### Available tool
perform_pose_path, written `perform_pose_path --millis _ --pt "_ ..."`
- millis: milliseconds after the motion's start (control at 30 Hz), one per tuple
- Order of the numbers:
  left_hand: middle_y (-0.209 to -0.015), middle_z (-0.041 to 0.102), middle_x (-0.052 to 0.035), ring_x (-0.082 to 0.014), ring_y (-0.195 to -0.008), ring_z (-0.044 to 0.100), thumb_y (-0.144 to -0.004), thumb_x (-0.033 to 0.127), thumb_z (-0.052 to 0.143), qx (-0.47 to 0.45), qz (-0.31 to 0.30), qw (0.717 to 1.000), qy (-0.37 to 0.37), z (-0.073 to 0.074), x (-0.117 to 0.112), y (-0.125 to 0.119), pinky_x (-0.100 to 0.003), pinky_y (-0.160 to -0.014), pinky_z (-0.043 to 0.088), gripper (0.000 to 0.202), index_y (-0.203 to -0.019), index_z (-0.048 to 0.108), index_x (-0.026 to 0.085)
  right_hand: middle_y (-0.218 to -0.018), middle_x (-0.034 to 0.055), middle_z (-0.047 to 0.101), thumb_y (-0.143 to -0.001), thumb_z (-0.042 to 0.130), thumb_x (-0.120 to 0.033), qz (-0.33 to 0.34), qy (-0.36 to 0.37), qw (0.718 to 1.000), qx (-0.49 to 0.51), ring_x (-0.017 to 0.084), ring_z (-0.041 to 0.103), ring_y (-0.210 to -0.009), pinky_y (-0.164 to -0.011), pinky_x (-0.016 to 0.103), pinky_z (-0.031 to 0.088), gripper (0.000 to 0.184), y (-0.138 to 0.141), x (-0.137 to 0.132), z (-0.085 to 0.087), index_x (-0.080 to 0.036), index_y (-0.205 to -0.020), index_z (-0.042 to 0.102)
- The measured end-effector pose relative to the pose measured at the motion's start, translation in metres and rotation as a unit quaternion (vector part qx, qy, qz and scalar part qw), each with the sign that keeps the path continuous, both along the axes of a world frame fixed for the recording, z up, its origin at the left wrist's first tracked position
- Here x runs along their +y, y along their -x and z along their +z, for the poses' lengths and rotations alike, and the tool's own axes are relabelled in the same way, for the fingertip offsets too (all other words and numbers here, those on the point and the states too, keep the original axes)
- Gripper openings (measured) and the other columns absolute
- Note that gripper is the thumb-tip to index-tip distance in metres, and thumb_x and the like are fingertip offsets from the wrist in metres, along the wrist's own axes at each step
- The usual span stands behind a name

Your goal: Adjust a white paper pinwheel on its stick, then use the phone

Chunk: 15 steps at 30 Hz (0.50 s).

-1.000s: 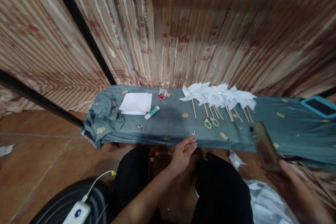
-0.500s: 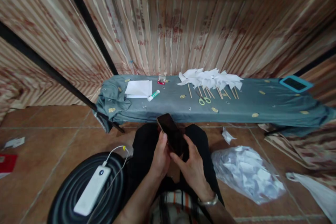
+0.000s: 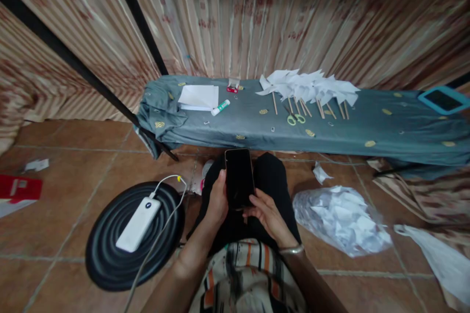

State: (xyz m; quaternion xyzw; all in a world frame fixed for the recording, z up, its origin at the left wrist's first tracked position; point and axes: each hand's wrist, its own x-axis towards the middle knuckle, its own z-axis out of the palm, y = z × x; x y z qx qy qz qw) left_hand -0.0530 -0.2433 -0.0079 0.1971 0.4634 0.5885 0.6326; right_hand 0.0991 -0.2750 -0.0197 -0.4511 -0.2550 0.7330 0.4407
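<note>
A dark-screened smartphone (image 3: pixel 239 178) lies upright above my lap, its screen facing me and black. My left hand (image 3: pixel 219 199) is closed round its left edge, the thumb along the side. At the lower right corner, my right hand (image 3: pixel 268 213) grips the phone with bent fingers; some of these are hidden behind it. Beyond the phone, on the cloth-covered bench (image 3: pixel 257 139), lie green-handled scissors (image 3: pixel 295 119), a glue stick (image 3: pixel 221 107), white paper sheets (image 3: pixel 199 97) and a small red box (image 3: pixel 232 89). Several white paper pinwheels (image 3: pixel 310 85) on wooden sticks are heaped there too.
A white power bank (image 3: pixel 137 225) with a cable rests on a round black stool (image 3: pixel 106 259) at my left. To my right, a clear plastic bag (image 3: pixel 343 222) full of paper scraps sits on the tiled floor. A blue-framed device (image 3: pixel 444 100) lies at the bench's right end.
The phone has turned from slanted to nearly straight, its screen now more fully visible. My right hand has shifted its hold at the lower right edge. The camera view has tilted downward.
</note>
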Motion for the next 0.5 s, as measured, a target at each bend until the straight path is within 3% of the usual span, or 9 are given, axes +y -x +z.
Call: perform_pose_path --millis 67,200,333,500 --pt "-0.114 0.085 -0.0096 -0.0325 -0.119 0.076 -0.072 0.089 0.074 0.019 -0.011 1.000 0.008 -0.009 0.000 -0.007 -0.046 -0.113 0.055 0.079 -0.106 0.081 0.018 -0.092 0.0040 0.081 -0.071 0.097 -0.049 0.012 -0.008 1.000 0.018 0.021 0.079 -0.070 -0.062 0.031 0.063 0.045 -0.004 -0.004 -0.002 -0.021 -0.102 0.080" --pt "-0.099 0.084 -0.0080 -0.0277 -0.101 0.078 -0.078 0.085 0.071 0.040 -0.026 0.999 0.023 -0.023 0.005 -0.014 -0.040 -0.095 0.061 0.074 -0.105 0.079 0.017 -0.093 0.0029 0.082 -0.075 0.094 -0.039 0.024 -0.031 0.999 0.017 0.021 0.080 -0.072 -0.063 0.029 0.063 0.039 -0.008 -0.008 0.000 -0.023 -0.107 0.080" --pt "-0.085 0.080 -0.0053 -0.0248 -0.089 0.077 -0.081 0.085 0.068 0.041 -0.034 0.998 0.030 -0.028 0.008 -0.017 -0.036 -0.081 0.061 0.073 -0.103 0.078 0.016 -0.087 0.0016 0.081 -0.075 0.092 -0.035 0.016 -0.045 0.999 0.003 0.020 0.079 -0.071 -0.066 0.030 0.064 0.037 -0.009 -0.006 -0.001 -0.022 -0.106 0.079" --pt "-0.085 0.079 -0.0045 -0.0232 -0.085 0.076 -0.083 0.084 0.068 0.050 -0.037 0.998 0.018 -0.029 0.007 -0.017 -0.034 -0.075 0.060 0.072 -0.107 0.077 0.017 -0.084 -0.0007 0.080 -0.074 0.093 -0.037 0.007 -0.044 0.999 -0.010 0.018 0.077 -0.067 -0.065 0.029 0.064 0.035 -0.008 -0.004 0.000 -0.023 -0.103 0.078"
